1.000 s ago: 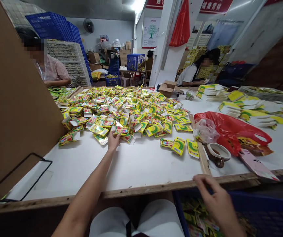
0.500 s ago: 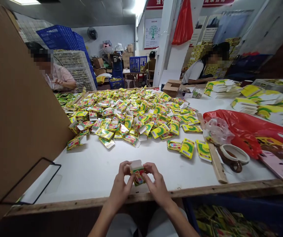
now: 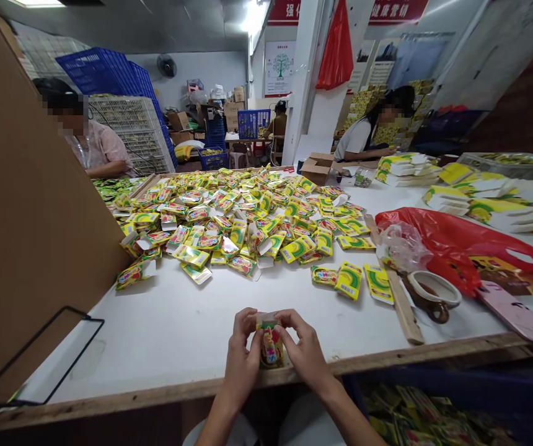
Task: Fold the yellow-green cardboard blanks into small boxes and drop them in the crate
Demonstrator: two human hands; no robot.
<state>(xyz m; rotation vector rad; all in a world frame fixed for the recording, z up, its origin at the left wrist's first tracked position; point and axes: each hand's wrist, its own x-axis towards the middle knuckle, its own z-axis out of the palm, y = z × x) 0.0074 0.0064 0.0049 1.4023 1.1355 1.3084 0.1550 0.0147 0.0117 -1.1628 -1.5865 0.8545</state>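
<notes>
Both my hands hold one small yellow-green printed carton (image 3: pixel 271 344) upright over the table's near edge. My left hand (image 3: pixel 242 359) grips its left side, fingers curled. My right hand (image 3: pixel 304 351) grips its right side, with fingertips pressed on the top flap. A big heap of the same small cartons (image 3: pixel 243 214), many with flaps standing open, covers the middle of the white table (image 3: pixel 178 322) beyond my hands. Three loose cartons (image 3: pixel 349 279) lie apart at the heap's right.
A tall cardboard sheet (image 3: pixel 29 204) stands at the left. A wooden strip (image 3: pixel 399 291), a tape roll (image 3: pixel 434 291), and a red plastic bag (image 3: pixel 457 241) lie to the right. A blue crate with cartons (image 3: pixel 434 415) sits below right. Other people sit across the table.
A second ago my left hand reached into the heap and my right rested at the table edge. Both then came together on one carton; since then its white top flap has gone down.
</notes>
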